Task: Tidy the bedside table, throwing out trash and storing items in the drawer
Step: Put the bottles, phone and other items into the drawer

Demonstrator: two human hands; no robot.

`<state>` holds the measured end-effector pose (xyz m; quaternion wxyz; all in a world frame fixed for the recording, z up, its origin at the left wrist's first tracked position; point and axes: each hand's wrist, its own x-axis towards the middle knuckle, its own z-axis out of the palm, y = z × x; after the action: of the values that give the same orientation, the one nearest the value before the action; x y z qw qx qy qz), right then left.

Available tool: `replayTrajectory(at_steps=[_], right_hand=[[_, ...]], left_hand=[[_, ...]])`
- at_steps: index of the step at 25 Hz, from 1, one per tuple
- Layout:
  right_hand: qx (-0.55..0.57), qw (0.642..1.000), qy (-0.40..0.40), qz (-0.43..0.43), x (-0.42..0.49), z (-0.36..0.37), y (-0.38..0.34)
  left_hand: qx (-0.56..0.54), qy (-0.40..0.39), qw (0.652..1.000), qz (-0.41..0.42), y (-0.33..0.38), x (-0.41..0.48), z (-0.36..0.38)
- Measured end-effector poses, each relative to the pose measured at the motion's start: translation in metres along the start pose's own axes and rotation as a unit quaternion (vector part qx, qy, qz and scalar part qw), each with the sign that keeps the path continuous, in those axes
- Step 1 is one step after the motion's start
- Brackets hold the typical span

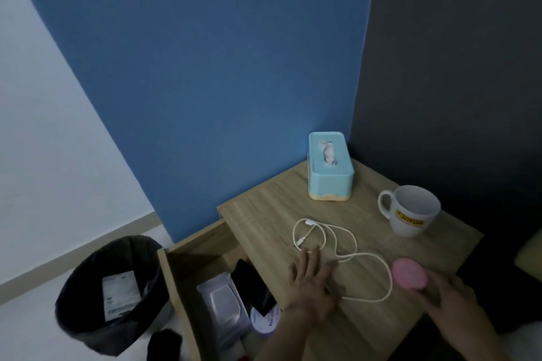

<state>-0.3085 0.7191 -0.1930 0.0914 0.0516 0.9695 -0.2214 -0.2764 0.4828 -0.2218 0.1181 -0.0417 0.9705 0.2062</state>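
Head view: bedside table [264, 214], drawer [187, 264] open on its left side. White cable [352, 243] looped mid-top. Left hand [313, 281] lies flat near the front edge, fingers straight, fingertips at the cable. Right hand [448, 299] holds pink round case [409, 274] at the front right edge.

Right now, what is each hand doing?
Left hand: open, flat on the table over the white cable.
Right hand: gripping the pink container.

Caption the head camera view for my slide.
Left hand flat at the white cable, right hand holding a pink round case, drawer open.
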Motion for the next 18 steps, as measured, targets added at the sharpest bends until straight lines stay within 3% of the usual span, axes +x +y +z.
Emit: replayTrajectory(at_steps=[4, 8, 12, 15, 18], right_hand=[[-0.023, 1.0, 0.014, -0.001, -0.003, 0.003, -0.008], [0.042, 0.997, 0.046, -0.04, 0.002, 0.004, -0.012], [0.077, 0.991, 0.095, -0.057, 0.056, 0.041, 0.053], [0.166, 0.981, 0.015, -0.101, 0.021, 0.017, -0.026], [0.208, 0.958, 0.038, -0.191, -0.042, 0.013, -0.132]], left_hand=[[-0.051, -0.004, 0.999, 0.012, 0.0, -0.005, -0.011], [-0.108, 0.082, 0.991, 0.01, -0.014, -0.018, -0.024], [-0.138, 0.153, 0.976, -0.067, -0.051, -0.041, -0.041], [-0.146, 0.208, 0.958, -0.133, -0.089, -0.063, -0.048], [-0.137, 0.24, 0.941, -0.194, -0.125, -0.091, -0.049]])
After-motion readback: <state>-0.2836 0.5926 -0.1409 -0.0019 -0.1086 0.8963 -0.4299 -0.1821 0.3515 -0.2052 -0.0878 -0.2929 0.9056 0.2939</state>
